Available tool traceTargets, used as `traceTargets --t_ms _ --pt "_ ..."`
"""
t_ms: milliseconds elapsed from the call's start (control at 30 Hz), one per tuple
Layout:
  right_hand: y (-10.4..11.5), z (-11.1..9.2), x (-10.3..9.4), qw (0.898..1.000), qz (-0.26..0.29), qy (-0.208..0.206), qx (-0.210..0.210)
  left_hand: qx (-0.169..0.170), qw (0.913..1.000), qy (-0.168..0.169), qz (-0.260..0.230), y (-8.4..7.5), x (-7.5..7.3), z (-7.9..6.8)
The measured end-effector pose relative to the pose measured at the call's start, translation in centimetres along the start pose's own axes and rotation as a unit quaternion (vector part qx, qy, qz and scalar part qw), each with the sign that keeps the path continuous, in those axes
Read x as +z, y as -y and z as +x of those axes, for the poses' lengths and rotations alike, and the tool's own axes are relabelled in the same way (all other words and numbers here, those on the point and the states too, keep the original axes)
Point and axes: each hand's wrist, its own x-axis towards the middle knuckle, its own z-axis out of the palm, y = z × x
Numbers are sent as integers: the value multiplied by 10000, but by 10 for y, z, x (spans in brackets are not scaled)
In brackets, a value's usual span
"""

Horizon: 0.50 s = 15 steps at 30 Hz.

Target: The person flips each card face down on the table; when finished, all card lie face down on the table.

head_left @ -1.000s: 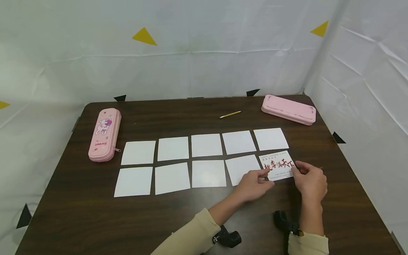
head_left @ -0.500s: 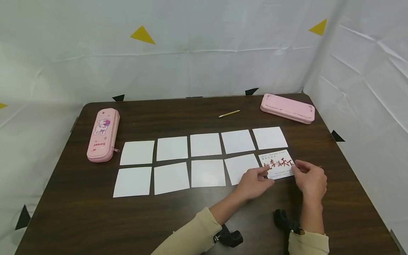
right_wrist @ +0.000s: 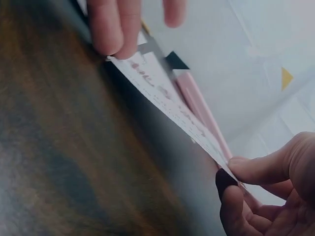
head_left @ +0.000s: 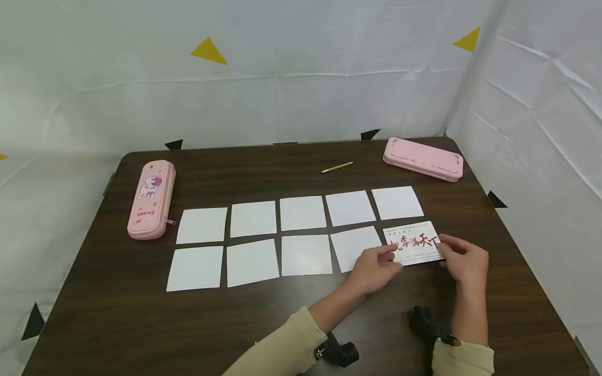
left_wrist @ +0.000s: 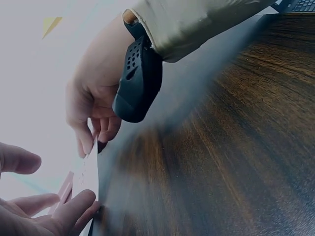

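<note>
A white card with red Chinese characters (head_left: 414, 241) is at the right end of the near row of cards. My right hand (head_left: 465, 263) pinches its right edge, thumb on top and fingers underneath, as the right wrist view also shows. There the card (right_wrist: 167, 101) slants, with that edge off the table. My left hand (head_left: 371, 269) touches the card's left side with extended fingertips, its thumb held apart. Beside it lies a blank white card (head_left: 354, 245), partly behind the left hand.
Several more blank white cards (head_left: 307, 255) lie in two rows on the dark wooden table (head_left: 188, 334). A pink pencil case with a bunny (head_left: 151, 198) is at the left, another pink case (head_left: 423, 157) at the back right. A yellow pencil (head_left: 337, 167) lies behind the cards.
My right hand has shifted slightly to the right, and the printed card has moved with it. My left hand has stayed almost in place at the card's left side.
</note>
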Motion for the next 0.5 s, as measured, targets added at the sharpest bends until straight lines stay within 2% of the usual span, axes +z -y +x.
traceTargets --t_ms 167,300,367,500 --pt "3 -1 -5 9971 712 13 283 124 9998 -143 -20 -1 0 -1" --pt "5 -2 -8 9961 814 42 351 225 9993 -250 -130 -1 1 -1" --pt "5 -2 -9 9961 784 221 347 260 9990 -294 -226 -1 2 0" --pt "3 -2 -14 9935 715 858 223 423 9976 -429 -339 -1 2 3"
